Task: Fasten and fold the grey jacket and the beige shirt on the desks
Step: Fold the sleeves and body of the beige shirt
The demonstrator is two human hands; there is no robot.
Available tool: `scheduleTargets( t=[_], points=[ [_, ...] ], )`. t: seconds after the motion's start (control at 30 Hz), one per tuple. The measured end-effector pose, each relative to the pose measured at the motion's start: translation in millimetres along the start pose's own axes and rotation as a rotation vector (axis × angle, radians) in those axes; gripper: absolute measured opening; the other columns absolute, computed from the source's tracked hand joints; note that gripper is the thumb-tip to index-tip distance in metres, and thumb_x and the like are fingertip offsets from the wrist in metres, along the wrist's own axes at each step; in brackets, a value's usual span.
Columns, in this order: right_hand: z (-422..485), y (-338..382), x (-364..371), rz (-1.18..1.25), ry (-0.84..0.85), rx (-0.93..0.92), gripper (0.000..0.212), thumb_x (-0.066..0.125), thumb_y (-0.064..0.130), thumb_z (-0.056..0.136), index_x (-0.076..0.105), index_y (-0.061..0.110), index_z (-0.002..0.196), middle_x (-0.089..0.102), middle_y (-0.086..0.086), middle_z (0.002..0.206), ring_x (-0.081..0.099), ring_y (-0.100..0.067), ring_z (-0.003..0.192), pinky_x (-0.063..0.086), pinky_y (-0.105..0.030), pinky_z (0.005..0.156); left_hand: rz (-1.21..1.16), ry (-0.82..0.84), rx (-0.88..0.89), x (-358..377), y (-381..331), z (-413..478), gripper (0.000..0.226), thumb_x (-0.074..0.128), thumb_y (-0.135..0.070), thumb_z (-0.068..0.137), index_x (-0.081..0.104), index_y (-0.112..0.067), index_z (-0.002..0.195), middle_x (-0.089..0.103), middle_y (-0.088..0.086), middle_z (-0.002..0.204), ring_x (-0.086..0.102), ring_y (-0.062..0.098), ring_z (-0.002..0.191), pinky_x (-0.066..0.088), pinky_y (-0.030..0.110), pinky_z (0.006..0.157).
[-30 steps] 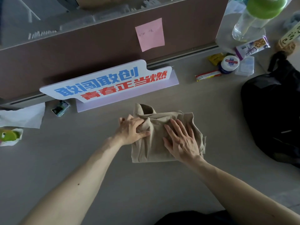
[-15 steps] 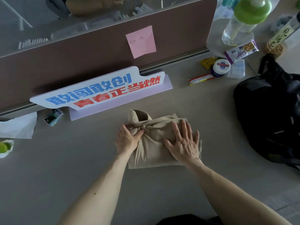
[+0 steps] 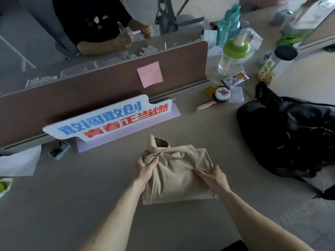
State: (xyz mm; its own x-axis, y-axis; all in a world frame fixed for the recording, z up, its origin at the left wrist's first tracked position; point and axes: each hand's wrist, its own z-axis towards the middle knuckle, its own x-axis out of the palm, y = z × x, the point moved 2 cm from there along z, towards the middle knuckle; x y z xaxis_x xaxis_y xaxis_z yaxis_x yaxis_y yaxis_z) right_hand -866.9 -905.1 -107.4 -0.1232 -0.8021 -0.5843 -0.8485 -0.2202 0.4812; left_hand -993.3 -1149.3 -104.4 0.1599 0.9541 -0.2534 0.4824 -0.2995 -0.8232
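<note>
Open-plan office: desk (image 3: 72, 196), partition (image 3: 90, 98) with sticky note (image 3: 150, 74) beyond left hand (image 3: 145, 170); slogan sign (image 3: 108, 118) nearer; person (image 3: 94, 19) and swivel chair (image 3: 170, 17) behind partition.

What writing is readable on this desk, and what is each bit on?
"敢闯敢创" in blue, on the white desk sign; the second character is uncertain.
"青春正当燃" in red, on the same sign.
Pink sticky note: faint scribble, unreadable.
Round jar lid, biscuit packet, bottle label: printed, but too small or blurred to read.
</note>
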Motion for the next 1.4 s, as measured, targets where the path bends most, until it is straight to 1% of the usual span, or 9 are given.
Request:
scheduleTargets(
  t=[0.23,0.43,0.6,0.7,0.83,1.03,1.2,1.3,1.4],
  points=[
    [-35.4,-26.6,-54.0,0.428,0.022,-0.056,0.039,0.086,0.043,0.069,0.075,0.010,0.085,0.075,-0.003,0.080,0.069,-0.013,0.065,0.048,-0.024,0.049,0.058,0.192,0.254,24.2,-69.1,-28.3,0.030,0.081,-0.035,0.078,0.066,-0.017,0.097,0.073,-0.003,0.095,0.068,0.010,0.089,0.053,0.036,0.086],
    [-64.5,-43.6,-132.5,0.721,0.211,-0.222,0.054,0.090,0.033,0.057,0.074,0.006,0.101,0.073,-0.018,0.107,0.070,-0.030,0.099,0.055,-0.040,0.086,0.143,0.365,0.511,67.0,-142.7,-68.6,0.025,0.076,-0.047,0.081,0.065,-0.035,0.099,0.070,-0.013,0.101,0.065,0.002,0.096,0.048,0.018,0.084],
    [-91.7,-58.2,-207.8,0.872,0.275,-0.324,0.081,0.095,0.042,0.042,0.067,0.012,0.112,0.072,-0.015,0.102,0.072,-0.021,0.085,0.058,-0.030,0.068,0.165,0.438,0.596,102.3,-197.1,-118.1,0.022,0.073,-0.042,0.086,0.067,-0.029,0.103,0.072,-0.018,0.095,0.062,-0.014,0.085,0.043,0.007,0.070],
    [-116.7,-70.6,-257.4,1.027,0.319,-0.327,0.066,0.059,0.068,0.078,0.071,0.016,0.117,0.073,-0.014,0.110,0.072,-0.028,0.097,0.059,-0.036,0.071,0.195,0.501,0.649,132.8,-227.0,-149.3,0.025,0.074,-0.047,0.083,0.067,-0.037,0.105,0.072,-0.022,0.098,0.063,-0.011,0.092,0.047,0.015,0.082],
    [-135.0,-103.7,-325.3,1.165,0.389,-0.284,0.094,0.022,0.078,0.086,0.077,0.003,0.102,0.071,-0.024,0.110,0.071,-0.038,0.096,0.058,-0.043,0.077,0.324,0.603,0.800,196.0,-266.9,-203.7,0.033,0.076,-0.055,0.076,0.066,-0.044,0.105,0.072,-0.017,0.104,0.065,0.004,0.102,0.048,0.037,0.099],
    [-151.0,-159.9,-422.9,1.157,0.347,-0.401,0.081,0.028,0.069,0.092,0.063,0.005,0.128,0.065,-0.019,0.126,0.064,-0.033,0.114,0.048,-0.042,0.099,0.497,0.778,0.956,314.5,-306.8,-311.8,0.022,0.079,-0.026,0.083,0.065,-0.033,0.098,0.071,-0.014,0.091,0.063,-0.010,0.086,0.044,0.008,0.078],
    [-178.5,-211.7,-496.5,0.926,0.366,-0.448,0.088,0.067,0.081,0.058,0.077,0.006,0.104,0.070,-0.021,0.100,0.068,-0.032,0.086,0.056,-0.033,0.077,0.580,0.861,1.053,399.4,-322.1,-372.0,0.034,0.080,-0.031,0.081,0.067,-0.022,0.111,0.071,-0.012,0.097,0.064,-0.005,0.088,0.048,0.016,0.084],
    [-169.5,-245.5,-526.3,0.870,0.250,-0.357,0.082,0.067,0.082,0.060,0.072,0.010,0.099,0.043,-0.012,0.084,0.036,-0.026,0.066,0.025,-0.030,0.059,0.647,0.934,1.092,443.8,-329.9,-402.6,0.037,0.080,-0.033,0.081,0.067,-0.025,0.115,0.072,-0.011,0.103,0.065,-0.003,0.095,0.049,0.017,0.089],
    [-180.4,-256.0,-551.9,0.770,0.226,-0.360,0.058,0.071,0.063,0.070,0.067,0.009,0.092,0.065,-0.016,0.090,0.061,-0.031,0.076,0.046,-0.028,0.065,0.672,0.970,1.147,483.1,-338.4,-419.4,0.040,0.081,-0.037,0.078,0.067,-0.026,0.114,0.073,-0.009,0.106,0.066,0.007,0.101,0.050,0.027,0.093]
  ],
)
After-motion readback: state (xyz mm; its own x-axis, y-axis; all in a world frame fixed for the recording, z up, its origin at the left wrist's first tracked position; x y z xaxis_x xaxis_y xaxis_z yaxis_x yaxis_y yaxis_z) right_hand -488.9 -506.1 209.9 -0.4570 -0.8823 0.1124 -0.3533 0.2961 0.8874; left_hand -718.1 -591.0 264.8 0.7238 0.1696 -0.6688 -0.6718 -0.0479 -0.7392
